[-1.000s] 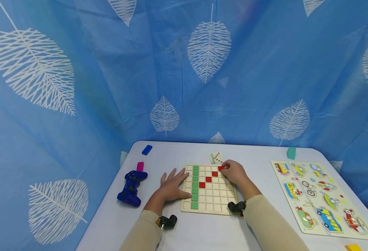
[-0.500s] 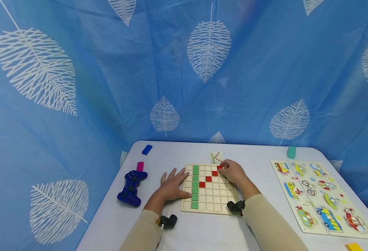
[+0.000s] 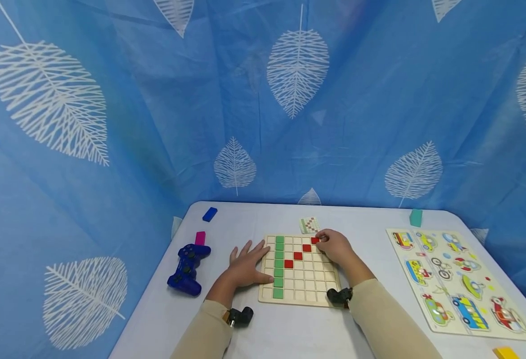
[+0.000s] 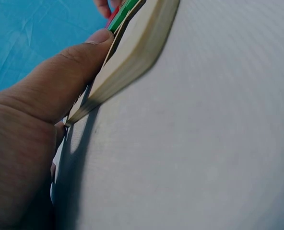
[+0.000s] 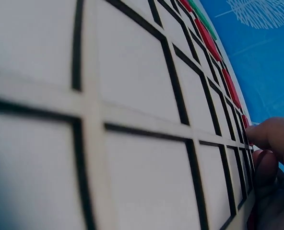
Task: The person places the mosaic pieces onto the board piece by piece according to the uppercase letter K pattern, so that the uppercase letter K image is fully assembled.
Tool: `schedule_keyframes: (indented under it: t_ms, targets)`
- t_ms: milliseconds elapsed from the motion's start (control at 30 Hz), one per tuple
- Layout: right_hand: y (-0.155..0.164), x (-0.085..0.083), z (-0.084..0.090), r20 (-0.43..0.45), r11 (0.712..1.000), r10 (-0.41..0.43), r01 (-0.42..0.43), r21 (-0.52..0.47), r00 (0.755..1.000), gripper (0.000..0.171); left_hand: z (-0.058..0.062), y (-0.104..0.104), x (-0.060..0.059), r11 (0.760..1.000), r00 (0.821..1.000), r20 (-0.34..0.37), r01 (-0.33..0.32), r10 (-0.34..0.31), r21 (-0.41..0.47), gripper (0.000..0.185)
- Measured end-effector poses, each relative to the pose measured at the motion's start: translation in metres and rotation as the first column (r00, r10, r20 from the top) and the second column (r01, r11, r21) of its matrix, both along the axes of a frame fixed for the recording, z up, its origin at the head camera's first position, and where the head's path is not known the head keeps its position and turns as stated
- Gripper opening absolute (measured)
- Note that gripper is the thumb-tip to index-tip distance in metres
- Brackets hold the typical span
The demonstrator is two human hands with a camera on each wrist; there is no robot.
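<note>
A square wooden grid board [image 3: 306, 285] lies at the table's middle, with a column of green tiles [image 3: 278, 272] and a diagonal of red tiles [image 3: 298, 256]. My left hand [image 3: 245, 268] is spread over the board's left edge, thumb on the frame; in the left wrist view the thumb [image 4: 65, 79] rests along the wooden rim. At the far end of the diagonal, my right hand [image 3: 336, 247] pinches a red tile [image 3: 315, 240] with curled fingers. The right wrist view has these fingertips [image 5: 257, 134] right at that tile's edge.
Beyond the board lies a small pattern card [image 3: 309, 225]. A blue game controller [image 3: 188, 269], a pink block [image 3: 200, 238] and a blue block [image 3: 210, 214] are on the left. To the right lie a vehicle puzzle board [image 3: 460, 281], a teal block [image 3: 416, 218] and a yellow block [image 3: 505, 353].
My right hand, with the red tile, has shifted slightly left and then back a little right at the board's far edge. The left hand has stayed in place.
</note>
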State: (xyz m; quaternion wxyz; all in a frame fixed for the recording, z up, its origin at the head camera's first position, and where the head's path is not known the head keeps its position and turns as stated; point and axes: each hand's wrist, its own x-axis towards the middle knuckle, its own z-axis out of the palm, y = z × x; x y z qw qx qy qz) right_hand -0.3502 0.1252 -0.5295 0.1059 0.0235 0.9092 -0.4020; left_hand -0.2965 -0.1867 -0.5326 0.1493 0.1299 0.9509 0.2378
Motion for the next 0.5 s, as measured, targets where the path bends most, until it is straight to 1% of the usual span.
schedule_keyframes:
  t_ms: [200, 300, 467, 500]
  targets:
    - [0.003, 0.004, 0.002, 0.04, 0.998, -0.03, 0.032, -0.055, 0.999, 0.033, 0.0, 0.0, 0.0, 1.0, 1.0, 0.001, 0.001, -0.001, 0.004, 0.104]
    - [0.007, 0.008, 0.003, 0.04, 0.993, -0.035, 0.039, -0.114, 0.999, 0.033, 0.0, 0.0, 0.0, 1.0, 1.0, 0.0, 0.002, -0.002, 0.004, 0.104]
    - [0.016, 0.016, 0.008, 0.015, 0.974, -0.038, 0.041, -0.221, 0.999, 0.035, 0.001, -0.001, -0.001, 1.0, 1.0, 0.004, 0.009, -0.009, -0.003, 0.104]
    - [0.018, 0.017, 0.009, 0.004, 0.976, -0.043, 0.043, -0.215, 0.999, 0.035, 0.002, -0.001, -0.001, 1.0, 1.0, 0.003, 0.007, -0.007, -0.005, 0.104]
